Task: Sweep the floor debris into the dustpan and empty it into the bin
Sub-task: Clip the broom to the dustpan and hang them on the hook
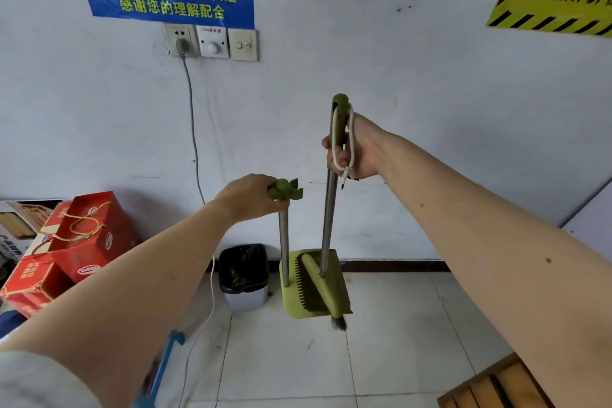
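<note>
Two tools held: left hand (246, 197) grips dustpan (314, 285) handle, right hand (352, 151) grips broom (326, 209); I lift broom clear before sweeping.

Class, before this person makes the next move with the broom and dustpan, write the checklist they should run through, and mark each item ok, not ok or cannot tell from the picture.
1. Left hand grips the dustpan handle firmly: ok.
2. Right hand closed around the broom handle: ok.
3. Broom head sits inside the dustpan: ok.
4. Bin close by, just left of the dustpan, open and lined: ok.
5. Dustpan already emptied: cannot tell, the broom head hides its inside.
6. Floor swept clean: cannot tell; a few small dark specks show on the tiles.
</note>
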`<action>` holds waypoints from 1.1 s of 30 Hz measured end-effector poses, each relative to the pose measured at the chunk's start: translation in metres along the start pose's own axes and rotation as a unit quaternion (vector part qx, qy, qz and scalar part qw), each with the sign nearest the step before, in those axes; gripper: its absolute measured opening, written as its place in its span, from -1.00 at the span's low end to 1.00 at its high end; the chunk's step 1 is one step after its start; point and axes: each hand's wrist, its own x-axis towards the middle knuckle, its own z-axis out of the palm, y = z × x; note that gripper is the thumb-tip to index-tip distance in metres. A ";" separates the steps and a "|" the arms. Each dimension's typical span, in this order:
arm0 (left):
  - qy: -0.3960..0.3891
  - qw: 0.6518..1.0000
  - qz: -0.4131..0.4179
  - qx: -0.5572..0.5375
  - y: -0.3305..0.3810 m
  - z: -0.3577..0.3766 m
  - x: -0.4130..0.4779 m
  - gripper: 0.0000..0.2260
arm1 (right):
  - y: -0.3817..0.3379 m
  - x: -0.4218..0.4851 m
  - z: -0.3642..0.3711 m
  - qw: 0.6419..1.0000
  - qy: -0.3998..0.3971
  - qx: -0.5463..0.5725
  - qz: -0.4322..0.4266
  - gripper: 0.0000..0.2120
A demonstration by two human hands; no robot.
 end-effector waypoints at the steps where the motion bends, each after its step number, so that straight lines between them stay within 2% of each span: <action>1: 0.000 1.000 0.017 0.016 0.009 -0.001 0.005 -0.72 | -0.004 -0.001 -0.005 1.000 0.003 0.003 -0.007 -0.59; 4: 0.012 0.997 0.048 0.055 0.026 -0.005 0.013 -0.55 | -0.010 0.000 -0.009 1.000 0.012 0.018 -0.015 -0.59; 6: 0.020 0.994 0.073 0.081 0.042 -0.005 0.022 -0.49 | -0.015 0.000 -0.018 0.999 0.015 0.023 -0.035 -0.52; 9: 0.021 0.983 0.134 0.120 0.065 -0.007 0.038 -0.58 | -0.022 0.000 -0.033 0.997 0.015 0.028 -0.069 -0.47; 14: 0.020 0.962 0.215 0.167 0.093 -0.011 0.061 -0.68 | -0.036 -0.008 -0.041 0.995 0.003 0.061 -0.085 -0.65; 19: 0.052 0.933 0.278 0.224 0.114 -0.023 0.082 -0.71 | -0.062 -0.018 -0.037 0.995 0.016 0.041 -0.089 -0.66; 22: 0.067 0.926 0.289 0.234 0.113 -0.038 0.099 -0.74 | -0.085 -0.021 -0.040 0.992 0.030 0.050 -0.109 -0.67; 27: 0.074 0.937 0.278 0.199 0.105 -0.059 0.122 -0.78 | -0.114 -0.016 -0.034 0.991 0.014 0.046 -0.122 -0.68; 33: 0.073 0.941 0.274 0.185 0.104 -0.067 0.153 -0.74 | -0.140 0.004 -0.012 0.990 0.005 0.056 -0.132 -0.71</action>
